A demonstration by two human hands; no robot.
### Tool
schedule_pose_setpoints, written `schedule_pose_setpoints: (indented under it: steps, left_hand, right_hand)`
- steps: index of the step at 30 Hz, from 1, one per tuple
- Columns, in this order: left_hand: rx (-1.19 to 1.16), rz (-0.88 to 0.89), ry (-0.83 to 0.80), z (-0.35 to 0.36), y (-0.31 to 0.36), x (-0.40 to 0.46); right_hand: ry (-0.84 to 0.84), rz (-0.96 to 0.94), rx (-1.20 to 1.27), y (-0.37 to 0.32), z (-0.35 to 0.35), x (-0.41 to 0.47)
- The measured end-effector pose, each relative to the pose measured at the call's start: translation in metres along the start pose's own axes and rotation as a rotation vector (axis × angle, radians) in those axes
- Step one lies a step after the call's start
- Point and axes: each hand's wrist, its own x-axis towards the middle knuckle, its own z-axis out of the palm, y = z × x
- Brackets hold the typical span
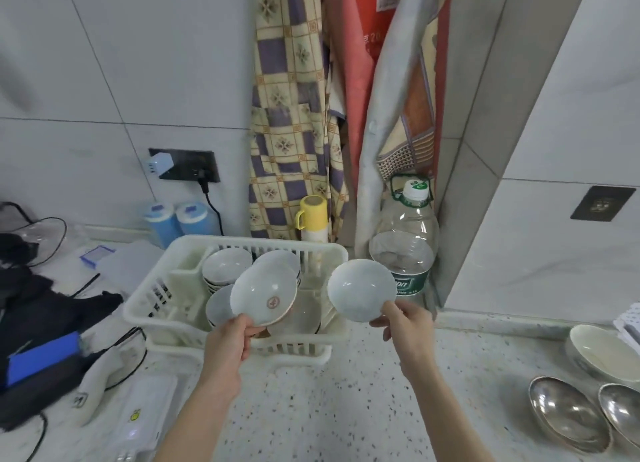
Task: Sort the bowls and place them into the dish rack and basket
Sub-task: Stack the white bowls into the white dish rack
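Bowls are pretty much everywhere in this shot. Left hand (231, 340) pinches a white bowl with a reddish emblem (264, 292) by its lower rim, thumb on the inside and the fingers curled behind it, and holds it tilted toward the camera right over the white plastic dish rack (166, 299). Right hand (403, 326) does the same with a plain pale bowl (360, 290), thumb and fingertips pinching the bottom edge, and that one hangs in the air just past the rack's right side, in front of a big clear water bottle (403, 243) with a green label.

Inside the rack there's already a stack of white bowls (225, 266) at the back left, another bowl (220, 305) leaning lower down behind the emblem one, and a couple more partly hidden behind the held bowl, so I can't tell how many exactly.

Everything sits on a speckled countertop (346, 409). Off to the right are a cream ceramic bowl (602, 352) near the wall and two shiny metal bowls (568, 413) in front of it, close to the frame edge.

Behind the rack stands a yellow mug upside down on a flask (311, 215), with patterned cloths (291, 115) hanging above. Two blue containers (180, 219) stand by the wall socket (185, 165), and the left side is a mess of black cables and gadgets (41, 323).
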Motion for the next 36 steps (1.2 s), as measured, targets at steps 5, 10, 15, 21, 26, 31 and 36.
schedule_pose_setpoints:
  steps: [5, 10, 15, 21, 26, 31, 36]
  left_hand:
    - [-0.088, 0.002, 0.027, -0.016, 0.008, 0.029]
    - [-0.063, 0.076, 0.055, -0.024, 0.02, 0.057]
    - [0.033, 0.096, 0.083, -0.027, 0.036, 0.08]
    - [0.047, 0.041, 0.069, -0.03, 0.027, 0.084]
    - [0.026, 0.039, 0.065, -0.03, 0.027, 0.083]
    - [0.004, 0.021, 0.063, -0.032, 0.03, 0.081]
    - [0.013, 0.018, 0.066, -0.03, 0.031, 0.079]
  right_hand:
    - [-0.065, -0.058, -0.086, -0.004, 0.045, 0.01]
    - [-0.077, -0.032, -0.236, -0.003, 0.076, 0.021]
    - [-0.079, -0.107, -0.432, 0.0, 0.097, 0.029]
    - [-0.007, -0.116, -0.455, 0.015, 0.109, 0.031]
    - [0.007, -0.216, -0.691, 0.024, 0.115, 0.034]
    - [-0.01, -0.264, -0.894, 0.026, 0.119, 0.035]
    - [-0.044, -0.305, -1.056, 0.03, 0.122, 0.038]
